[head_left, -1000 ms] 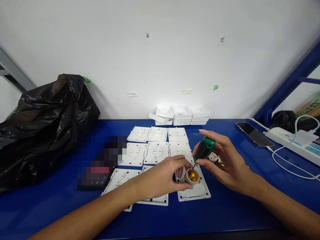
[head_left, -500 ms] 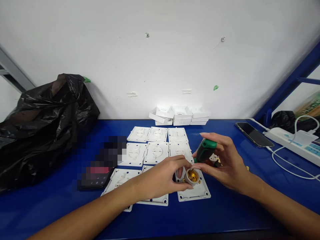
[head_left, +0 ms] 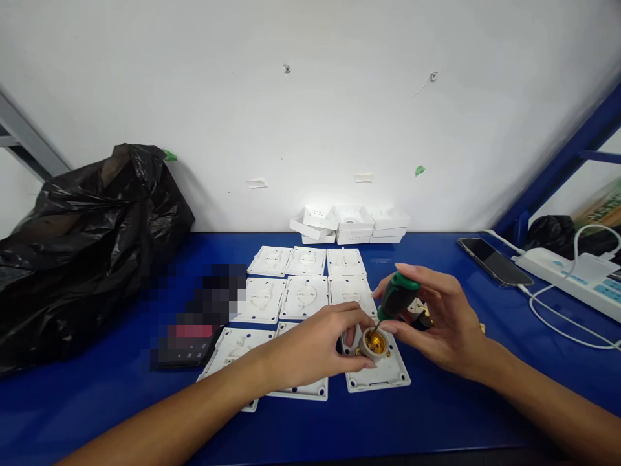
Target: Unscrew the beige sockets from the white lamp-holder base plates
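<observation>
Between the thumb and fingers of my left hand (head_left: 334, 340) is a round lamp socket (head_left: 374, 343) with a brass-coloured inside. It sits over a square white plastic plate (head_left: 378, 380) on the blue table. My right hand (head_left: 439, 317) grips a screwdriver (head_left: 398, 294) with a green and black handle. The screwdriver is tilted, and its shaft reaches down into the socket; the tip is hard to make out. Small brass parts (head_left: 427, 315) and a white piece show partly behind my right hand.
Several white plates (head_left: 305, 296) lie in rows beyond my left hand. White boxes (head_left: 353, 223) are stacked by the wall. A black plastic bag (head_left: 92, 252) and a partly blurred phone (head_left: 187, 349) are left; another phone (head_left: 495, 261), a power strip (head_left: 572, 278) and white cables are right.
My right-hand fingers have shifted on the screwdriver handle, with the forefinger a little lower and more of the shaft showing. My left hand still holds the socket in the same place.
</observation>
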Available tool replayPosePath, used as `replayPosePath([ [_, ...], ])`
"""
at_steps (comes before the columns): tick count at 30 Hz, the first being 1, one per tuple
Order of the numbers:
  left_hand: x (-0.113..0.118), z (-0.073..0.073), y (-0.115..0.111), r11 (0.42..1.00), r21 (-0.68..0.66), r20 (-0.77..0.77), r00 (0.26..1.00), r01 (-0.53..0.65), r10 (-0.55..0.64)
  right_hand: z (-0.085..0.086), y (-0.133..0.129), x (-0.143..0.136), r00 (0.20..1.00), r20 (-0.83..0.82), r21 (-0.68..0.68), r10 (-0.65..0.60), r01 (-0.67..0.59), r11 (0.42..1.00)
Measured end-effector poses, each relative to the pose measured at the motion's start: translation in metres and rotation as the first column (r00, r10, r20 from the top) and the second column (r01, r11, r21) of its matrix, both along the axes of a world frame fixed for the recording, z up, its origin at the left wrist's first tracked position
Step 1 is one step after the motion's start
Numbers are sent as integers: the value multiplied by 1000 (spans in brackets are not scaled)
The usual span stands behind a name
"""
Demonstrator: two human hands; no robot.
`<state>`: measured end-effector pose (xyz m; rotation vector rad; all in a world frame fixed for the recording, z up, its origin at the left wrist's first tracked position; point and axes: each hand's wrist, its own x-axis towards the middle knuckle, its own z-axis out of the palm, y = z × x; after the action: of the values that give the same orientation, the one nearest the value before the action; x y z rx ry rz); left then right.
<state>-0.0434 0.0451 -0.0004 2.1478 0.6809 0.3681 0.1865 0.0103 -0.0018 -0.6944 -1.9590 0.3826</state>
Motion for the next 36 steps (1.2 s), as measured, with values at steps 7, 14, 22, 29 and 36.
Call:
replayPosePath([
  [7,1,0,-2,1000,19,-18,1000,-6,6,1,0,1,999,-14,12,-36,36,999],
  [14,1,2,-2,1000,7,-29,1000,-9,9,2,-1,1,998,-18,5,-55,55,998],
  [22,1,1,0,1000,1,-13,1000,4,-4,4,0,0,998,-22,21,-66,67,998],
  [29,2,3,0,1000,7,-26,1000,8,-8,6,1,-1,998,-53,23,-40,41,999],
  [36,1,3,-1,1000,10,-34,999,0,0,4,1,0,992,-96,15,-85,87,996],
])
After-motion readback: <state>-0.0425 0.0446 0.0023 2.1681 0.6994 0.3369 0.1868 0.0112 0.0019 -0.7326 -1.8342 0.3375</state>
